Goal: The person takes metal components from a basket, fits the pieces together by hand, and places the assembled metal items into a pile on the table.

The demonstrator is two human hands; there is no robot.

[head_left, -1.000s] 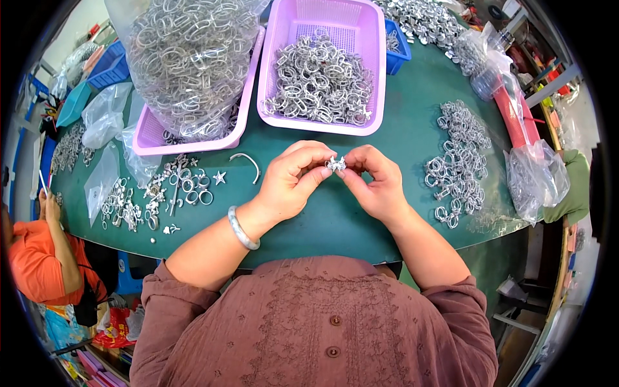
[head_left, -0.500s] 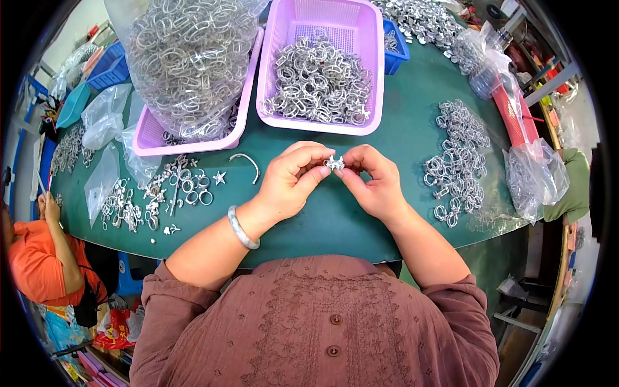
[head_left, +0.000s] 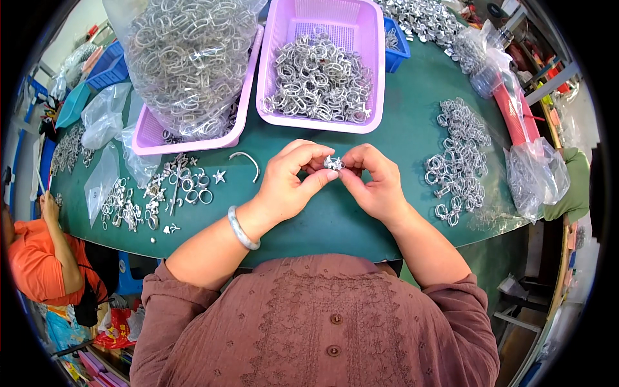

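Between the fingertips of both hands is a small silvery metal ring (head_left: 333, 162) with a knobbly, star-like top; most of its band is hidden by the fingers. My left hand (head_left: 288, 180), with a pale bangle (head_left: 242, 228) at the wrist, pinches it from the left with thumb and fingers. From the other side, my right hand (head_left: 375, 184) grips it between thumb and forefinger. Both hands are held over the green table (head_left: 316, 229), just below a lilac basket (head_left: 318, 128) that contains a heap of similar silvery rings (head_left: 322, 80).
Left of this basket, another lilac basket (head_left: 187, 148) carries a bulging clear bag (head_left: 190, 64) of rings. Loose rings, a star and a curved metal strip (head_left: 248, 160) lie at left. A ring pile (head_left: 458, 161) spreads at right. A person in orange (head_left: 45, 261) sits far left.
The ring has turned slightly between my fingertips, and the left thumb has shifted a little to the right under it. Both hands stay in nearly the same place.
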